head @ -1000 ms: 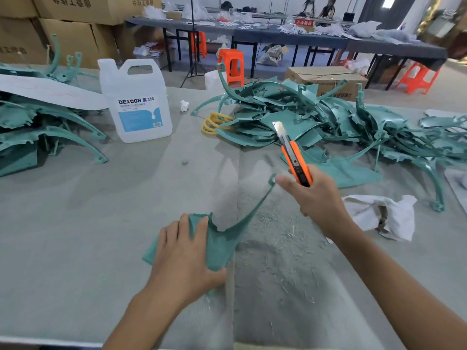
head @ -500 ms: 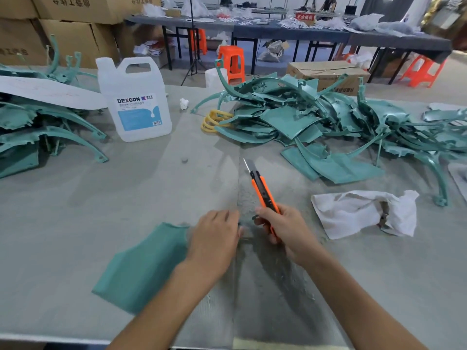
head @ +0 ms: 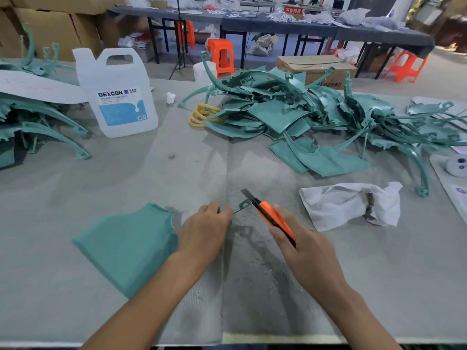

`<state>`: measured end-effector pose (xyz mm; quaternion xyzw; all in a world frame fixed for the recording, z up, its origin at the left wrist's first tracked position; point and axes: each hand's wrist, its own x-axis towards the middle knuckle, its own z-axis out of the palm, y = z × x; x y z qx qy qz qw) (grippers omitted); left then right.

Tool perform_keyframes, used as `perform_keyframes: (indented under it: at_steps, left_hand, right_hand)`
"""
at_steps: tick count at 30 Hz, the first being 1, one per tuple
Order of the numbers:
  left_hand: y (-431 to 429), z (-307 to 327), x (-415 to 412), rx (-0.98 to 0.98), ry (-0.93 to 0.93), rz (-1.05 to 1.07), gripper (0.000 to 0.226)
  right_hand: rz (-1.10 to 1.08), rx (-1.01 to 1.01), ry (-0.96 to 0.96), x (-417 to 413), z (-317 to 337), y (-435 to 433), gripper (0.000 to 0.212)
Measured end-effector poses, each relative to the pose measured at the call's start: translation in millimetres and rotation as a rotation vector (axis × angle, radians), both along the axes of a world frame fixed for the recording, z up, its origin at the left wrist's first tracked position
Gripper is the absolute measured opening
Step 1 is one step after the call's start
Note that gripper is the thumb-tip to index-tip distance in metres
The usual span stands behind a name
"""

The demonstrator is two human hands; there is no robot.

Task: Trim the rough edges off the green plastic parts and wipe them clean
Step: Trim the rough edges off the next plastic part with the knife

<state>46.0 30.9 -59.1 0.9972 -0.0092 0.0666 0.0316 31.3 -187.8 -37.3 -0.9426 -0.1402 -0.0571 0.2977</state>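
- Green plastic part (head: 126, 243) lies flat on the grey counter (head: 75, 185), its thin tip reaching right.
- Left hand (head: 202, 231) rests on it, fingers curled, pinching that tip.
- Right hand (head: 303, 246) wraps its fingers round an orange knife (head: 267, 213), blade out, just beside the tip.
- White cloth (head: 348, 205) lies crumpled nearby, below a heap of green parts (head: 303, 114).

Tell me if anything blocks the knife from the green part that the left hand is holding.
Nothing visible does. The right hand holds the knife with its blade right beside the eyelet tip of the green part, which the left hand grips. Only loose shavings lie around them.
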Motion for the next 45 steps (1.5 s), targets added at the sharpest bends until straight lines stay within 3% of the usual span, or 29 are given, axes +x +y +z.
perform_keyframes:
  at_steps: [4, 7, 12, 20, 28, 31, 36, 40, 43, 45]
  left_hand:
    - [-2.6, 0.1, -2.8, 0.040, -0.023, -0.009, 0.015]
    - [-6.7, 6.9, -9.5, 0.052, -0.079, -0.047, 0.014]
    - [-11.4, 13.1, -12.7, 0.119, -0.150, -0.069, 0.034]
    - [-14.8, 11.4, -15.4, 0.173, -0.160, -0.120, 0.035]
    - [-14.4, 10.8, -17.1, 0.153, -0.177, -0.113, 0.031]
    - [-12.9, 10.7, -18.0, 0.141, -0.146, -0.104, 0.035]
    - [-15.2, 10.4, -17.1, 0.119, -0.149, -0.105, 0.023]
    - [-13.9, 2.3, -16.1, 0.133, -0.093, -0.103, 0.043]
    - [-15.4, 10.3, -17.5, 0.123, -0.103, -0.095, 0.026]
    - [-16.6, 13.8, -18.7, 0.163, -0.112, -0.104, 0.031]
  right_hand:
    - [0.044, -0.087, -0.076, -5.7, 5.2, 4.0, 0.051]
    - [0.042, -0.144, -0.029, -7.5, 6.5, 5.8, 0.051]
    - [0.034, -0.187, -0.012, -11.6, 9.9, 5.3, 0.050]
    - [0.022, -0.268, 0.008, -3.8, 12.8, -2.0, 0.047]
    - [-0.030, -0.235, 0.065, 1.8, 8.5, -17.8, 0.043]
    - [-0.109, -0.171, 0.128, 4.4, 7.7, -39.2, 0.044]
    - [-0.017, 0.028, 0.187, -5.3, 6.1, -22.2, 0.038]
    - [0.020, 0.223, 0.284, -3.4, -0.3, -12.3, 0.036]
    - [0.014, 0.290, 0.348, 0.0, -1.9, -14.5, 0.036]
    - [-0.001, 0.310, 0.396, 2.9, -2.4, -17.6, 0.034]
